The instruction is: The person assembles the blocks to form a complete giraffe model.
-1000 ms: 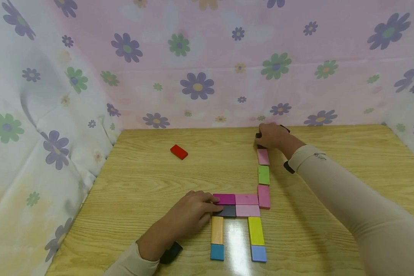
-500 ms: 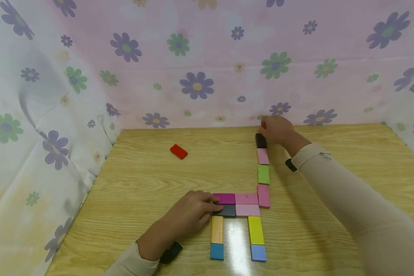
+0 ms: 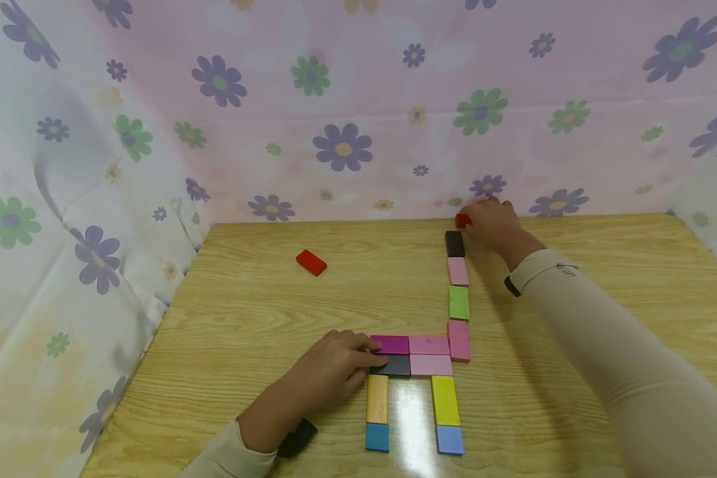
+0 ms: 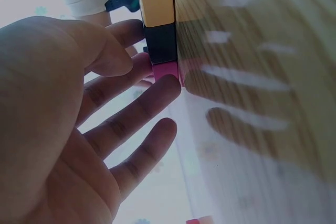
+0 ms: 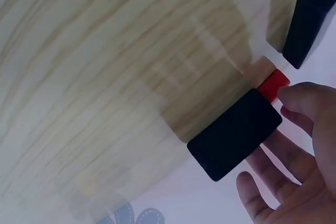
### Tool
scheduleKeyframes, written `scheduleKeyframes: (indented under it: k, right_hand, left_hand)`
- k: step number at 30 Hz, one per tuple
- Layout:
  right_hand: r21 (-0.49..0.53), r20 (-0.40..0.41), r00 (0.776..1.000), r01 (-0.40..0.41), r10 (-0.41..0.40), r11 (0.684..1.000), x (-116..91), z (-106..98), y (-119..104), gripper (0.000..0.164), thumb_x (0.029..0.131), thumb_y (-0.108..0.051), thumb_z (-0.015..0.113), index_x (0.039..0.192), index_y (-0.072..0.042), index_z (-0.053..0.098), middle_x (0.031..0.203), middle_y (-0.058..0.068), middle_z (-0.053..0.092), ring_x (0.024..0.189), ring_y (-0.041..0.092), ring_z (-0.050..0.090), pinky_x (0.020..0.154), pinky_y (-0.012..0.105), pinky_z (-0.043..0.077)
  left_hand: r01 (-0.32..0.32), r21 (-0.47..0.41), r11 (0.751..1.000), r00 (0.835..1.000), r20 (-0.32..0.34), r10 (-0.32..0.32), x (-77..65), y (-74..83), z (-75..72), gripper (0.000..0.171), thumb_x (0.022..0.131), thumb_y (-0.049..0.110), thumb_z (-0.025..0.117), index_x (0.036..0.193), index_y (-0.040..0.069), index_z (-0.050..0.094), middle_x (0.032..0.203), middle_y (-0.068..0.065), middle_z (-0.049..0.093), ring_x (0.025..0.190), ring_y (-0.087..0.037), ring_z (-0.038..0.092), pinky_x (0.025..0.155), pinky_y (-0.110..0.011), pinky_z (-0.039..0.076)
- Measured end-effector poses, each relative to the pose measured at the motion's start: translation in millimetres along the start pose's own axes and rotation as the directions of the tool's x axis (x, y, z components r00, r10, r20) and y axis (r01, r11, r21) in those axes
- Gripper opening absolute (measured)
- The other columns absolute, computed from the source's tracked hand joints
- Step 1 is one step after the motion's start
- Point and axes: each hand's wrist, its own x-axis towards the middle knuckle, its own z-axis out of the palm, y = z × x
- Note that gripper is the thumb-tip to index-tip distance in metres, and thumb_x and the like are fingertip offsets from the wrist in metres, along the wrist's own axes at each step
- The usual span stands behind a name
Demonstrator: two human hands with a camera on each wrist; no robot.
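Observation:
My left hand (image 3: pixel 334 365) lies at the left end of the block figure. Its straight fingers touch a magenta block (image 3: pixel 391 344) and a dark grey block (image 3: pixel 398 365). At the table's back edge my right hand (image 3: pixel 492 224) pinches a red block (image 3: pixel 463 220), just beyond the black block (image 3: pixel 455 243) that tops the column. In the right wrist view the thumb is against the red block (image 5: pixel 273 84), and another black block (image 5: pixel 234 135) appears beside it, with fingers behind. My hand hides that second black block in the head view.
Below the black block run a light pink (image 3: pixel 457 271), a green (image 3: pixel 459 303) and a darker pink block (image 3: pixel 459 340). Yellow (image 3: pixel 445 400) and orange blocks (image 3: pixel 378 398) extend toward me, ending in blue ones. A loose red block (image 3: pixel 311 262) lies back left. Flowered cloth (image 3: pixel 346 99) rises behind.
My right hand has moved off the black block topping the column, back and a little right. The red block in its fingers has come into view. My left hand has stayed put.

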Motion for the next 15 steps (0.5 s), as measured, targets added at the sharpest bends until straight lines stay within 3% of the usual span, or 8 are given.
scheduleKeyframes:
  k: [15]
  right_hand:
    - [-0.042, -0.015, 0.999, 0.034, -0.035, 0.999, 2.6, 7.8, -3.5, 0.029, 0.100, -0.009, 0.055, 0.126, -0.005, 0.067, 0.123, 0.024, 0.063, 0.115, 0.048, 0.053, 0.098, 0.068, 0.040]
  left_hand:
    - [0.021, -0.007, 1.000, 1.000, 0.017, -0.020, -0.4, 0.7, -0.8, 0.035, 0.097, 0.009, 0.056, 0.123, 0.024, 0.074, 0.127, 0.005, 0.067, 0.123, -0.015, 0.061, 0.105, -0.040, 0.048]
